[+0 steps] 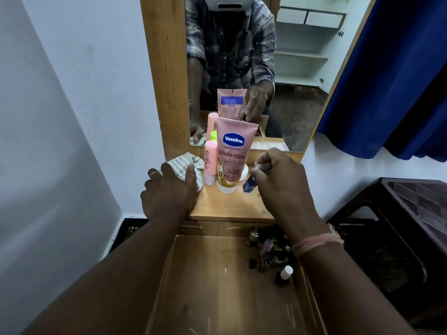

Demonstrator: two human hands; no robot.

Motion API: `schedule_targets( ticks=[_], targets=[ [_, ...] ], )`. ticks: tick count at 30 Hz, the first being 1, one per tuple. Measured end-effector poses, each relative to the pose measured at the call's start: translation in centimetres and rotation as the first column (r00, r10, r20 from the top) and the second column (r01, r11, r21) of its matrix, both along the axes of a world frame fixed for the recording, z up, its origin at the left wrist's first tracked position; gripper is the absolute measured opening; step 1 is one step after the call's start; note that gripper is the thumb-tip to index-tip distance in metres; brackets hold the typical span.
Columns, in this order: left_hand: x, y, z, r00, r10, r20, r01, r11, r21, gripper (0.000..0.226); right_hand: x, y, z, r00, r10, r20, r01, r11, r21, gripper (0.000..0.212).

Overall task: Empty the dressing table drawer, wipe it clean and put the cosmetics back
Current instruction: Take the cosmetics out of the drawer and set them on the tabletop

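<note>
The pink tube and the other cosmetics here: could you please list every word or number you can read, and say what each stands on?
"Vaseline": blue badge on the pink tube.
"Gluta-Hya": below the badge, same tube.
"10X": near the tube's cap end.
Small lines under the badge and under "Gluta-Hya": too blurred to read.
Slim pink bottle: side print unreadable.
Tube's mirror reflection: blue panel text blurred.
Small bottles in the drawer: nothing legible.

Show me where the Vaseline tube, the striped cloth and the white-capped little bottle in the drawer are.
Vaseline tube [234, 151]: head view, on its pink front label.
Striped cloth [183, 160]: head view, on the bunched part above the left hand.
White-capped bottle [286, 272]: head view, on its cap.
</note>
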State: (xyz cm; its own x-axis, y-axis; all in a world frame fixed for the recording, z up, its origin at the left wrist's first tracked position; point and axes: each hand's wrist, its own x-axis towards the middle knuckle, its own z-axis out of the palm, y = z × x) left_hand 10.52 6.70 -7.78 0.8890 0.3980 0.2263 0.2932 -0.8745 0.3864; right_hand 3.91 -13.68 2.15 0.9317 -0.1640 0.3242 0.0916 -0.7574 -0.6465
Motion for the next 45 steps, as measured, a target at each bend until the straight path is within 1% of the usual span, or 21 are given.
schedule_targets(
  ticks=[5,7,11,15,18,20,22,24,25,28,29,32,33,35,36,37,39,41,42,44,45],
  targets=[
    [-0.3,-0.1,0.3,1.0,-0.007,-0.002,0.007,1.0,-0.007,0.08,3.2,0.9,-1.7,1.0,0.001,-0.031,-0.004,0.995,-0.098,0.021],
    [-0.4,-0.1,0.4,1.0,-0.007,-0.002,0.007,1.0,-0.004,0.08,3.6,1.0,-2.2,0.999,-0.003,-0.034,0.0,0.994,-0.108,0.024],
    [-0.3,-0.1,0.3,1.0,-0.011,-0.006,0.011,1.0,-0.001,0.08,3.5,0.7,-2.3,1.0,0.003,-0.019,-0.005,0.998,-0.058,0.03],
    [-0.3,-0.1,0.3,1.0,-0.006,-0.009,0.006,1.0,0.001,0.081,3.1,0.6,-2.3,0.998,0.032,-0.047,-0.032,0.999,0.004,0.039],
    [-0.3,-0.1,0.3,1.0,-0.006,-0.006,0.006,1.0,0.006,0.081,2.6,0.4,-1.9,0.998,0.021,-0.055,-0.02,0.999,0.026,0.044],
    [-0.3,-0.1,0.2,1.0,-0.007,0.001,0.007,1.0,0.003,0.081,1.8,0.1,-1.7,0.999,0.001,-0.046,0.001,0.999,0.046,0.042],
    [-0.3,-0.1,0.1,1.0,-0.008,0.003,0.008,1.0,0.006,0.08,0.2,-0.4,-1.6,0.999,-0.02,-0.026,0.021,0.998,0.053,0.027],
    [-0.3,-0.1,0.0,1.0,-0.006,-0.002,0.006,1.0,0.001,0.08,-2.0,-1.1,-2.0,0.996,-0.022,-0.084,0.02,1.0,-0.023,0.012],
    [-0.2,-0.1,0.0,1.0,-0.001,-0.01,0.001,1.0,-0.004,0.08,-3.1,-1.4,-2.6,0.987,-0.008,-0.158,-0.002,0.998,-0.065,0.011],
    [0.0,-0.2,0.0,1.0,0.009,-0.019,-0.009,1.0,0.004,0.08,-5.7,-1.6,-5.4,0.895,0.075,-0.44,-0.149,0.979,-0.136,0.009],
    [-0.1,-0.2,0.0,1.0,0.008,-0.015,-0.008,1.0,0.005,0.08,-6.2,-1.3,-6.4,0.871,0.1,-0.481,-0.203,0.965,-0.166,0.009],
    [-0.1,-0.3,0.1,1.0,0.005,-0.008,-0.005,1.0,0.006,0.081,-7.1,-0.2,-8.9,0.869,0.128,-0.478,-0.318,0.884,-0.342,0.007],
    [-0.1,-0.3,0.1,1.0,0.004,-0.007,-0.004,1.0,0.013,0.081,-7.3,0.1,-9.6,0.867,0.125,-0.482,-0.336,0.861,-0.382,0.013],
    [-0.1,-0.2,0.0,1.0,0.005,-0.004,-0.005,1.0,0.023,0.081,-7.4,0.5,-10.7,0.861,0.105,-0.497,-0.347,0.836,-0.425,0.019],
    [0.0,-0.2,0.0,1.0,0.007,-0.003,-0.007,1.0,0.026,0.081,-7.4,0.6,-10.8,0.859,0.102,-0.501,-0.346,0.837,-0.423,0.017],
    [0.0,-0.1,0.0,1.0,0.009,-0.004,-0.008,1.0,0.024,0.081,-7.3,0.5,-10.4,0.867,0.121,-0.483,-0.342,0.849,-0.403,0.014],
    [0.0,-0.1,-0.1,1.0,0.01,-0.007,-0.01,1.0,0.016,0.081,-6.9,0.1,-8.5,0.895,0.167,-0.413,-0.299,0.912,-0.279,0.009],
    [0.0,0.0,-0.1,1.0,0.009,-0.007,-0.009,1.0,0.017,0.082,-6.0,-0.5,-5.6,0.951,0.149,-0.273,-0.184,0.977,-0.108,0.007],
    [0.0,0.0,-0.1,1.0,0.007,-0.006,-0.007,1.0,0.017,0.082,-5.4,-0.9,-4.1,0.973,0.104,-0.205,-0.116,0.992,-0.049,0.008],
    [0.0,0.0,-0.1,1.0,0.001,0.002,-0.001,1.0,0.012,0.081,-3.6,-1.5,-2.3,0.996,0.018,-0.085,-0.022,0.999,-0.049,0.015],
    [0.0,-0.1,0.0,1.0,0.0,0.006,0.0,1.0,0.009,0.081,-2.7,-1.6,-1.8,0.998,-0.007,-0.058,0.003,0.999,-0.054,0.019]
  ],
)
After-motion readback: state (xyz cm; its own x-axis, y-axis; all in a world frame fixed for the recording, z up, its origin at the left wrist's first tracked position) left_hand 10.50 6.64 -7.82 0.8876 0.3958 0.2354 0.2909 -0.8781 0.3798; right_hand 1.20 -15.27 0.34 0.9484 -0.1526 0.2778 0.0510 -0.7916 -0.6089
